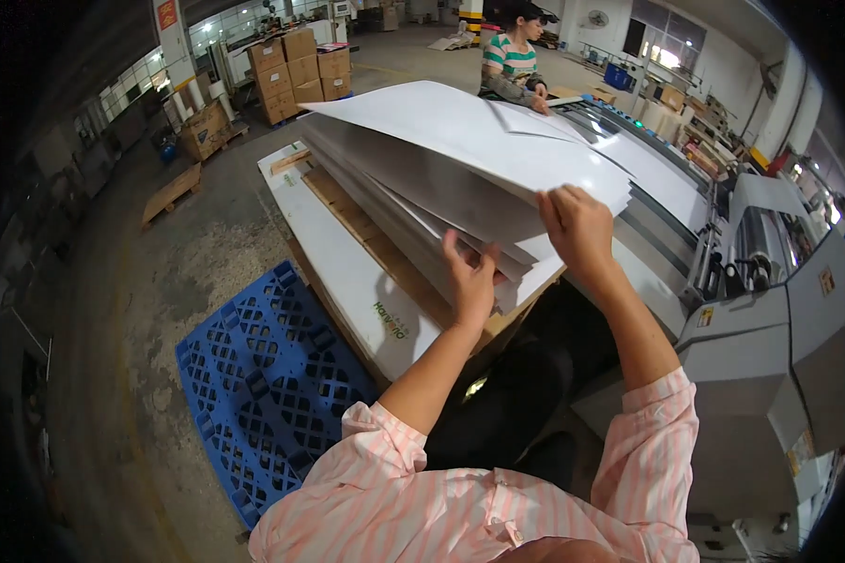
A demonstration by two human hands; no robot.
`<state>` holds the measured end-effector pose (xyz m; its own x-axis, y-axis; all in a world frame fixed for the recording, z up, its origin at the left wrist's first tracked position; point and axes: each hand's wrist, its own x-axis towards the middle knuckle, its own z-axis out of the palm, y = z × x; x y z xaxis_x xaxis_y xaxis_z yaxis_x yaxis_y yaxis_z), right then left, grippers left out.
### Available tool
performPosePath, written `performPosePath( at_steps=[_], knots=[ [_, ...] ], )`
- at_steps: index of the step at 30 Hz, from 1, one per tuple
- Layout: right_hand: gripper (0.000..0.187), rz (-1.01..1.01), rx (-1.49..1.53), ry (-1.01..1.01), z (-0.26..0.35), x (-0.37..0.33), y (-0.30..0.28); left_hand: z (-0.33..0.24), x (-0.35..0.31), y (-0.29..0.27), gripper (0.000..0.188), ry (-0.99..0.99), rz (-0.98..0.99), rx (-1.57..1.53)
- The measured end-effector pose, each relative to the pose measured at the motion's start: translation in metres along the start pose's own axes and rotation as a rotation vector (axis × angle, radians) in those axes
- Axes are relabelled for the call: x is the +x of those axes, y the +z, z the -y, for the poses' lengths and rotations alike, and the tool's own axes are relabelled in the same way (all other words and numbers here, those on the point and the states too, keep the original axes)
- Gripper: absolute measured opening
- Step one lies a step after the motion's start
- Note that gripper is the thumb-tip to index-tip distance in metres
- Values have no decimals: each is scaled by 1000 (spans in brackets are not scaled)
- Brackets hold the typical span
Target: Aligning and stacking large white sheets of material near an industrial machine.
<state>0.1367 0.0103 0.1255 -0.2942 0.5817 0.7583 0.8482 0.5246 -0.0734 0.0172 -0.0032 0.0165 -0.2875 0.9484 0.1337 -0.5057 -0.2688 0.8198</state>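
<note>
My right hand (577, 230) is closed on the near edge of a large white sheet (422, 117), pinching it between thumb and fingers. That sheet is raised and bowed, leaving a dark gap over the stack of white sheets (366, 202) below. At the stack's near corner is my left hand (474, 277), its fingers spread and slightly blurred beside the loose sheet edges. Whether its fingertips touch the paper, I cannot tell. Some sheet corners lie fanned out between my two hands.
White boards on a wooden base (347, 281) bear the stack. A blue plastic pallet (272, 394) lies on the floor at left. To the right stands a grey machine (751, 347) with rollers. A co-worker (514, 61) stands beyond the sheets; cardboard boxes (300, 66) are piled farther back.
</note>
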Motion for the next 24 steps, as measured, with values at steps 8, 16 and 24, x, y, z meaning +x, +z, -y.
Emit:
performPosePath(
  at_steps=[8,16,24],
  knots=[
    [22,208,-80,-112,-6,-39,23,17,5,-16,18,-82,197,73],
    [15,201,-27,-241,12,-35,7,8,4,-9,17,-70,174,-85],
    [8,21,233,191,-1,11,-5,21,9,-15,32,-17,136,182]
  ],
)
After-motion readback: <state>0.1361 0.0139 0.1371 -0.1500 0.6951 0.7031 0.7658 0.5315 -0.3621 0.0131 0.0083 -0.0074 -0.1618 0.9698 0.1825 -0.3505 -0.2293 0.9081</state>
